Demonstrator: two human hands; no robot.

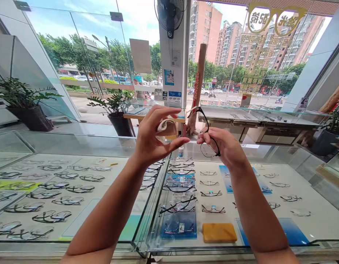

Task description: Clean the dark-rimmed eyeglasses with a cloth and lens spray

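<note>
Left hand (153, 137): raised above the bench (241, 249), fingers curled around a folded cloth (167, 128), thumb stretched out below it.
Right hand (226, 146): closed on a pair of black-rimmed glasses (202, 130), held upright at the frame.
Glasses: between both hands, above the glass top.
Hard to see: most of the cloth is hidden inside the left hand; the lower lens is partly covered by fingers.
</note>
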